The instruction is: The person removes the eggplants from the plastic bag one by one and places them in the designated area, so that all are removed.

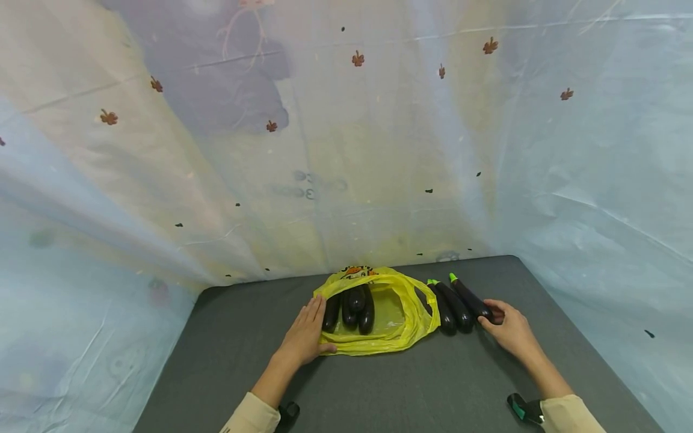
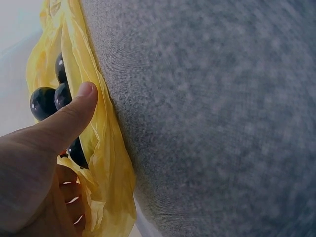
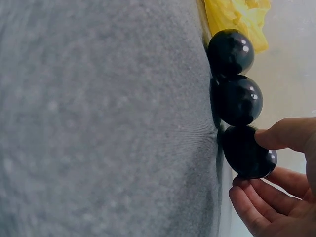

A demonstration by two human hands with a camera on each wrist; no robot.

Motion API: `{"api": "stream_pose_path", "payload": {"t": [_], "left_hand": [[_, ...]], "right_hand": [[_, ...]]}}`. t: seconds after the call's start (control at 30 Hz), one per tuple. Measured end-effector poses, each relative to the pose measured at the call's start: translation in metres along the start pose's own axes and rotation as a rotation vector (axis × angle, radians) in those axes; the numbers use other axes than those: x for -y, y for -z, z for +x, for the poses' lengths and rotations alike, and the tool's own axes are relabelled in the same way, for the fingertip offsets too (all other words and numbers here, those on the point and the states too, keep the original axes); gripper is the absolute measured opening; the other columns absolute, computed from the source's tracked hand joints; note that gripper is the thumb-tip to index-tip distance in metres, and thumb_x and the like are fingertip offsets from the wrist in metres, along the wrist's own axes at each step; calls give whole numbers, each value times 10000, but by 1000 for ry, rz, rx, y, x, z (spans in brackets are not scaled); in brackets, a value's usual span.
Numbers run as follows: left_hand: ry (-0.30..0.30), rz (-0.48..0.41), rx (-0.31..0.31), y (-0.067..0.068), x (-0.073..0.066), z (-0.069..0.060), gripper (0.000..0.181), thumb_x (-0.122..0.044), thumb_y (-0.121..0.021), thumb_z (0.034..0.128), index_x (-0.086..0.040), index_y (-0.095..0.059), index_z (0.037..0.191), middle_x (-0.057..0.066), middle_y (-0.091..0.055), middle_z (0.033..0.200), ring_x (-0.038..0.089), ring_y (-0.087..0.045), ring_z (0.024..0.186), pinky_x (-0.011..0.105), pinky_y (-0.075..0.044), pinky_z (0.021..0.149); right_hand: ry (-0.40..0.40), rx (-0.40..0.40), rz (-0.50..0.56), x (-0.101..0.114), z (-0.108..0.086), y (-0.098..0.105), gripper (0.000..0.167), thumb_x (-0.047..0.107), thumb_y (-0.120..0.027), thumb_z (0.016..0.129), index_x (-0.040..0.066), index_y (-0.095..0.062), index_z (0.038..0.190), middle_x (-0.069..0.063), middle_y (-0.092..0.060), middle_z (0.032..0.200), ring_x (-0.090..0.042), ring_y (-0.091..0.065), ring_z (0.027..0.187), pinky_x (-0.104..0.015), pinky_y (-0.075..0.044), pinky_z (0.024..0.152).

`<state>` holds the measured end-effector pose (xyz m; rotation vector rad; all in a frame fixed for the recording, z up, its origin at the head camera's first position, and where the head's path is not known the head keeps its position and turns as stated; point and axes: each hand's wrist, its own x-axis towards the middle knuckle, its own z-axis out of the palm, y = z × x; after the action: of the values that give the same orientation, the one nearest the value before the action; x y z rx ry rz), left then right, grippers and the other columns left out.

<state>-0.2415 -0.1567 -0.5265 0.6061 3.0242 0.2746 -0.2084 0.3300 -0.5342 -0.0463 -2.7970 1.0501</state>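
In the head view, a yellow bag point(image 1: 373, 346) is seen on a grey table point(image 1: 422, 385), its mouth spread open, with several dark eggplants point(image 1: 366, 313) gathered inside toward its left wall. Against the bag's left side the left hand point(image 1: 303, 334) is laid, thumb set apart from the straight fingers. To the right of the bag three more eggplants are lined up: the nearest eggplant point(image 1: 446, 319) is partly overlapped by the bag's edge, the middle eggplant point(image 1: 455, 308) lies beside it, and the outer eggplant point(image 1: 470, 297), farthest from the bag, is pinched near its blunt end by the right hand point(image 1: 511, 328). In the left wrist view, the thumb is seen stretched over the bag's front edge; whether any film is nipped cannot be told. The mouth could sag shut if that light support were lost, since the plastic looks thin and limp. In the right wrist view, the outer eggplant is clasped between thumb and fingers, farther from the bag than its two neighbours; whether it is fully lifted cannot be told. Its glossy, rounded skin could slip from so short a hold, and the bag's loose rim could be snagged by its stem.
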Motion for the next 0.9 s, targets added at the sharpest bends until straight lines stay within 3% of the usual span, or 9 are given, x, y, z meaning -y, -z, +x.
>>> {"api": "stream_pose_path", "payload": {"t": [0.5,0.9], "left_hand": [[0,7,2,-3,0,1,1204,-537,-851,885,20,-170,1707,213,-134,1783,365,-172,1648,526,-204,1330],[7,8,-2,-2,-1,1,1204,-532,-857,882,19,-174,1706,214,-142,1781,367,-174,1647,527,-206,1329]], "right_hand": [[13,2,3,-4,-1,-4,566,173,-761,1010,-131,-558,1442,-347,-680,1231,-486,-702,1081,-606,-606,874],[31,-32,-28,0,-4,1,578,207,-730,1030,-118,-542,1470,-388,-598,1373,-561,-621,1208,-694,-541,941]]}}
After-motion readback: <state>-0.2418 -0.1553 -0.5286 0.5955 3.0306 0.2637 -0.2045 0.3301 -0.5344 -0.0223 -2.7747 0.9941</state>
